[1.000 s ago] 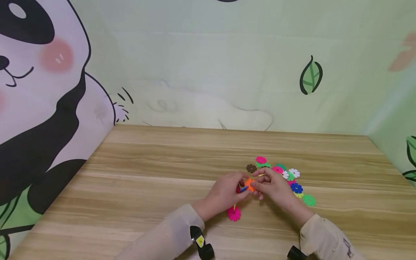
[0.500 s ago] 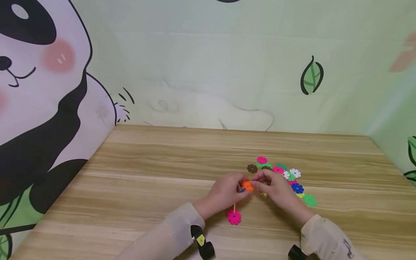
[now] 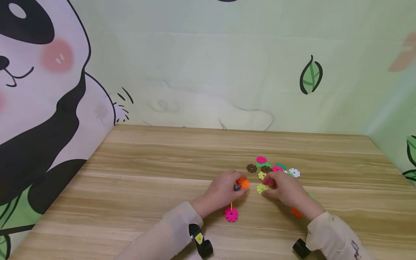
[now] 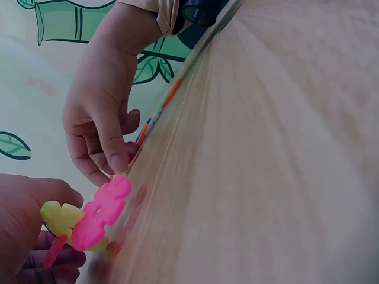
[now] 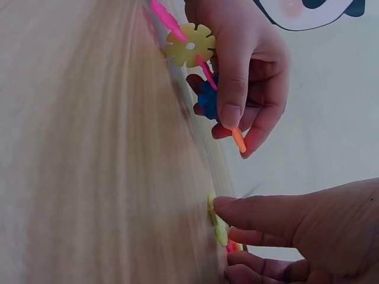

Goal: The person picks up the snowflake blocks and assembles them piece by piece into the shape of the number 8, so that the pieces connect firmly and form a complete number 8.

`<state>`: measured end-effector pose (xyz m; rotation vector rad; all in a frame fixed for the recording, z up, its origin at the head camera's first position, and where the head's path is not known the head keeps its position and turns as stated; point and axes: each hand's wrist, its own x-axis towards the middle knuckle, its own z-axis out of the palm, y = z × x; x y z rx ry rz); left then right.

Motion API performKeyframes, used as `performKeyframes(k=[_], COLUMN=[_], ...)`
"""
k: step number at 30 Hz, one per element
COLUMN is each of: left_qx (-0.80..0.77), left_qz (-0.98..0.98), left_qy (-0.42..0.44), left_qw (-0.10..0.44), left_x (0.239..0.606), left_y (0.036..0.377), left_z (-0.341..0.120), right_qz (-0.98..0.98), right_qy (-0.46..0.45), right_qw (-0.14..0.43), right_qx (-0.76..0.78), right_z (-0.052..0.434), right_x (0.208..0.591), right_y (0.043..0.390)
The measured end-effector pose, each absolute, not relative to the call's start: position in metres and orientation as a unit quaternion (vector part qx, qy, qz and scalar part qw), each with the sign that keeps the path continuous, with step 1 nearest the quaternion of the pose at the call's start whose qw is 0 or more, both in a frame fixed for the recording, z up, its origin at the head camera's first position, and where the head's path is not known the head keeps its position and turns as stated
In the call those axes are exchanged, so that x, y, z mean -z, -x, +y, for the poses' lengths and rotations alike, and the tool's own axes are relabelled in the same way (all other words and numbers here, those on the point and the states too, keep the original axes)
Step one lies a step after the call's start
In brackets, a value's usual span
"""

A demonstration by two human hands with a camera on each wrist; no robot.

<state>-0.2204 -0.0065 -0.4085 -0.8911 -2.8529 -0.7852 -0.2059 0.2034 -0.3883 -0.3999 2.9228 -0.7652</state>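
Observation:
My left hand (image 3: pixel 236 185) grips a small assembly of snowflake discs: an orange disc (image 3: pixel 243 183) and a blue one on top, and a pink disc (image 3: pixel 231 214) hanging low on a yellow piece. In the right wrist view the assembly shows a yellow disc (image 5: pixel 190 45), a blue disc (image 5: pixel 208 100) and an orange edge (image 5: pixel 238 140). My right hand (image 3: pixel 265 187) is down on the table at the loose pile. Its fingertips (image 5: pixel 220 205) pinch a yellow-green disc (image 3: pixel 261 188) lying there. Something red shows under its fingers.
Several loose discs lie behind and beside my right hand: brown (image 3: pixel 251 168), pink (image 3: pixel 261 159), white (image 3: pixel 294 172), orange (image 3: pixel 297 212). They lie on a wooden table (image 3: pixel 146 180). Panda-print walls (image 3: pixel 48 108) close in the left, back and right sides.
My right hand left the assembly and dropped right to the pile, onto a yellow-green disc. My left hand kept the assembly and shifted slightly left.

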Motion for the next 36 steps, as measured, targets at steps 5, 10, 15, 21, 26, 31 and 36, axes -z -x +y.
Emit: performKeyframes(k=[5, 10, 15, 21, 26, 31, 36], left_qx=[0.255, 0.255, 0.257, 0.257, 0.252, 0.249, 0.237], left_qz=[-0.923, -0.923, -0.922, -0.921, -0.922, -0.924, -0.925], left_qy=[0.289, 0.288, 0.289, 0.293, 0.295, 0.289, 0.296], left_qw=[0.022, 0.009, 0.003, 0.004, 0.011, 0.012, 0.023], left_x=[0.41, 0.41, 0.409, 0.408, 0.408, 0.408, 0.409], left_y=[0.222, 0.223, 0.223, 0.223, 0.223, 0.222, 0.222], left_z=[-0.006, -0.006, -0.006, -0.007, -0.007, -0.007, -0.008], right_qz=[0.958, 0.955, 0.948, 0.928, 0.922, 0.922, 0.929], right_qy=[0.143, 0.146, 0.152, 0.15, 0.165, 0.192, 0.21], right_qw=[0.052, 0.05, 0.045, 0.058, 0.056, 0.028, 0.001], right_qx=[0.242, 0.254, 0.275, 0.336, 0.346, 0.335, 0.305], right_z=[0.203, 0.204, 0.205, 0.205, 0.203, 0.199, 0.194], right_x=[0.389, 0.391, 0.392, 0.391, 0.389, 0.388, 0.388], right_y=[0.206, 0.207, 0.208, 0.208, 0.207, 0.205, 0.203])
